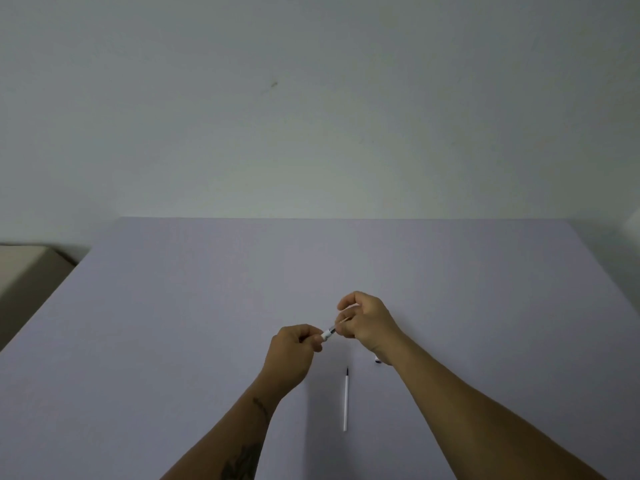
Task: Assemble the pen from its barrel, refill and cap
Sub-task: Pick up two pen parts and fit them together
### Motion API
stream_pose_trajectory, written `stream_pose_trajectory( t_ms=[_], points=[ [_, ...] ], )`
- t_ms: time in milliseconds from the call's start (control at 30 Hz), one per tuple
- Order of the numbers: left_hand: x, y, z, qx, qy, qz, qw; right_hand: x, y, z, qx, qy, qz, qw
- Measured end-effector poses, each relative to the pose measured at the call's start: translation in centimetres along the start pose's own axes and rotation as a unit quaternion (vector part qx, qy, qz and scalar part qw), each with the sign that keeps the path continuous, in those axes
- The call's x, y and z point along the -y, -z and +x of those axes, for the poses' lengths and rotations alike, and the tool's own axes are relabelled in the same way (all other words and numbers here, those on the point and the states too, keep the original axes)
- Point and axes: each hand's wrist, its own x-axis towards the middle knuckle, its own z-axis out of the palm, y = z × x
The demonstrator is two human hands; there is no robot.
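My left hand point(294, 348) and my right hand point(363, 320) meet above the middle of the lavender table point(173, 323). Between them they pinch a short white pen barrel point(328, 333) with a dark end; most of it is hidden inside the fingers. The thin white refill point(345, 400) with a dark tip lies flat on the table, just below the hands, pointing away from me. A small dark and white piece, perhaps the cap point(377, 360), peeks out from under my right wrist.
A pale wall rises behind the table's far edge. A beige surface point(24, 271) sits lower at the left, beyond the table's left edge.
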Motion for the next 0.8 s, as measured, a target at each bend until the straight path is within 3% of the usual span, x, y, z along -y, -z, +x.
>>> stream_pose_trajectory(
  t_ms=[200,500,800],
  points=[
    [-0.1,0.0,-0.4,0.03,-0.003,-0.059,0.998,0.0,0.0,-0.1,0.023,-0.065,0.129,0.989],
    [-0.5,0.0,-0.9,0.045,-0.005,-0.084,0.995,-0.1,-1.2,-0.1,0.0,-0.065,0.061,0.996],
    [0.0,0.2,-1.1,0.061,0.007,-0.081,0.995,0.2,-1.4,-0.8,0.074,-0.091,0.084,0.989]
  ],
)
